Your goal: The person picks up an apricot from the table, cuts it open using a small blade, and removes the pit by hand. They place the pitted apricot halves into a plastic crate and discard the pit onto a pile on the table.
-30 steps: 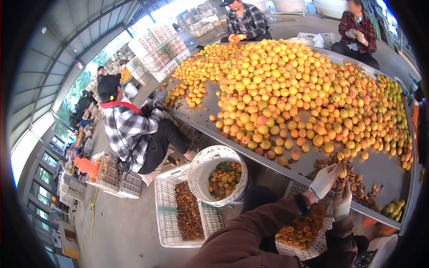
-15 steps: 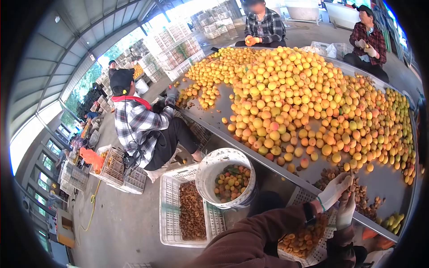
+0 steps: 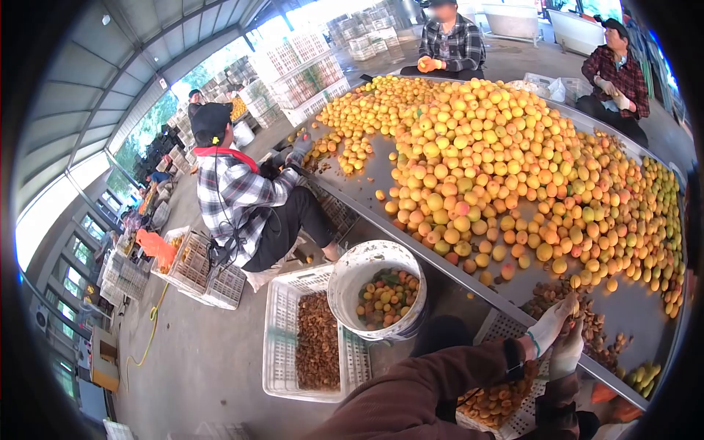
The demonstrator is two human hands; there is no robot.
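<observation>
A large heap of yellow-orange fruit (image 3: 469, 161) covers the metal table (image 3: 411, 238). At the table's near edge, my left hand (image 3: 550, 325), in a pale glove, has its fingers closed together beside a scatter of brown pits (image 3: 605, 345). My right hand (image 3: 567, 350), also gloved, is closed just beside it, the fingertips of both nearly meeting. What lies between the fingers is too small to make out. Under my forearms, a white crate holds split orange fruit (image 3: 499, 402), partly hidden by my sleeves.
A white bucket (image 3: 339, 293) of mixed fruit stands beside a crate (image 3: 275, 367) of brown pits. One person (image 3: 238, 191) sits at the table's left; two others (image 3: 453, 45) (image 3: 620, 77) sit across it. Stacked crates (image 3: 293, 73) stand behind. Greenish fruit (image 3: 645, 378) lies at the right corner.
The view has shifted slightly, moving the table and people a little to the right. My hands remain together at the table's near edge, fingers still closed.
</observation>
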